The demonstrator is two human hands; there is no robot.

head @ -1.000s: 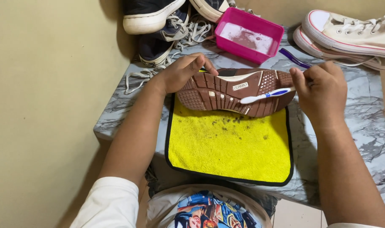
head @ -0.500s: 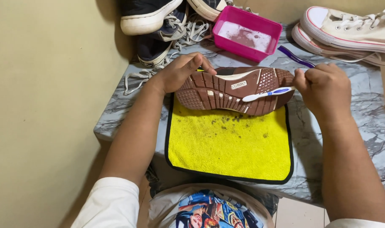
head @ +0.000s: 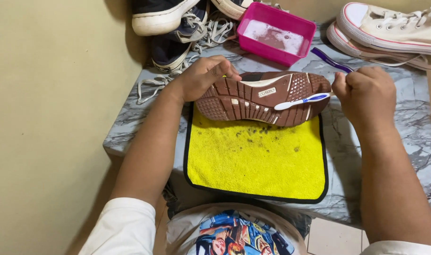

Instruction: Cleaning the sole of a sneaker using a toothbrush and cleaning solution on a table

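Observation:
A brown shoe point(head: 253, 97) lies on its side with the ribbed sole facing me, at the far edge of a yellow cloth point(head: 255, 158). My left hand point(head: 203, 78) grips the shoe at its left end. In my right hand point(head: 366, 94) is a white and blue toothbrush point(head: 300, 100), whose head rests on the sole near its right end. Dark crumbs of dirt dot the cloth just below the sole.
The cloth lies on a grey marble table point(head: 390, 141). A pink tub point(head: 277, 33) of soapy water stands behind the shoe, with a purple toothbrush point(head: 331, 60) beside it. Dark sneakers point(head: 173, 28) with loose laces sit back left, white sneakers point(head: 390, 30) back right. A wall is at the left.
The toothbrush head has shifted slightly right along the sole with my right hand. My left hand keeps its hold on the shoe.

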